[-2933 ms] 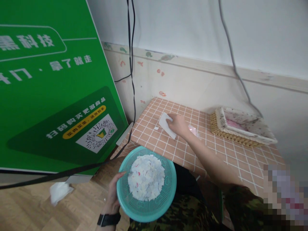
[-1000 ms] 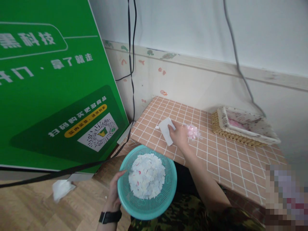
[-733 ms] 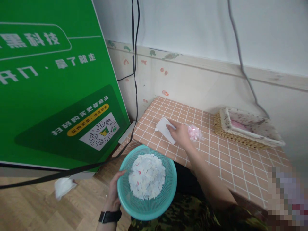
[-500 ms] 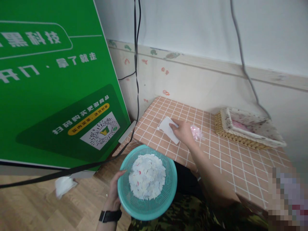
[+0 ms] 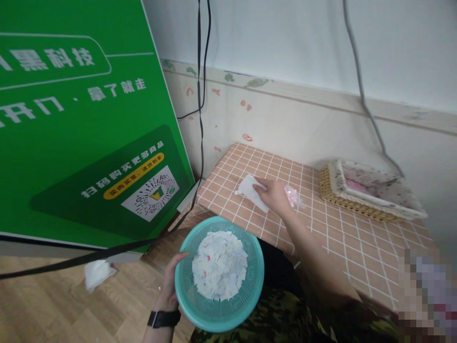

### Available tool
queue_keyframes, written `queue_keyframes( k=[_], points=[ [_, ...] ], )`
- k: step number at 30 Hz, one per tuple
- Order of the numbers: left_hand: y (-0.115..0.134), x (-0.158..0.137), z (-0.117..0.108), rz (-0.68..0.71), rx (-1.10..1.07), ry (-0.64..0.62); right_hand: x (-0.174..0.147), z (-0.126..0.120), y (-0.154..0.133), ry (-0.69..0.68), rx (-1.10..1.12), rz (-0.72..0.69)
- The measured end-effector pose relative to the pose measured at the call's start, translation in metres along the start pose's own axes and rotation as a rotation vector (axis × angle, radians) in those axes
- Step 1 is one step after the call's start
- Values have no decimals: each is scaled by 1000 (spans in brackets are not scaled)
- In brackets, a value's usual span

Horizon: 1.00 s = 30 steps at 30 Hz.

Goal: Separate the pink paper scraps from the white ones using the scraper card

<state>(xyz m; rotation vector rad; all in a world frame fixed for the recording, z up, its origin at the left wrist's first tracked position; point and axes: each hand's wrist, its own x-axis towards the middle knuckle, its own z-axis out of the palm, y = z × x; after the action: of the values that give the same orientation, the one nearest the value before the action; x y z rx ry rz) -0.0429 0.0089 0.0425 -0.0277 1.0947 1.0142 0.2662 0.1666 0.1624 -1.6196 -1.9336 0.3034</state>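
My left hand (image 5: pixel 172 281) grips the left rim of a turquoise plastic basket (image 5: pixel 217 320) with a slotted wall, held beside the table's front edge. Inside it lies a heap of small white paper scraps (image 5: pixel 220 264) with a few pink bits. My right hand (image 5: pixel 273 194) pinches a white piece of paper (image 5: pixel 253 191) against the tabletop. A few tiny white scraps (image 5: pixel 238 192) lie at the paper's left end. Just right of that hand sits a small clear bag with pink pieces (image 5: pixel 293 196).
The table (image 5: pixel 360 243) wears a brown cloth with a white grid. A cloth-lined wicker basket (image 5: pixel 371 193) stands at its back right. On the left rises a green printed cabinet (image 5: pixel 89 157), black cables (image 5: pixel 201 119) hanging before it. A white bag (image 5: pixel 99 275) lies on the floor.
Hardly anything differs. The view has shifted slightly, and the paper under my right hand sits a touch further right; both hands keep their holds.
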Motion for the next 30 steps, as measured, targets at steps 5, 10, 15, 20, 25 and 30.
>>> queue_keyframes(
  k=[5, 10, 15, 20, 25, 30],
  points=[
    [0, -1, 2, 24, 13, 3, -2, 0, -6, -6, 66, -81],
    [1, -3, 7, -21, 34, -3, -4, 1, -4, -37, 91, -86],
    [-1, 1, 15, 0, 24, -91, -4, -3, 0, -105, 113, -125],
    [-6, 12, 26, 25, 3, -195, -7, -1, -6, -90, 122, -155],
    [-5, 14, 38, 42, -33, -204, -16, -4, -15, -202, 94, -226],
    [-3, 9, 43, 47, -33, -160, -24, -5, -23, -98, 48, -151]
  ],
)
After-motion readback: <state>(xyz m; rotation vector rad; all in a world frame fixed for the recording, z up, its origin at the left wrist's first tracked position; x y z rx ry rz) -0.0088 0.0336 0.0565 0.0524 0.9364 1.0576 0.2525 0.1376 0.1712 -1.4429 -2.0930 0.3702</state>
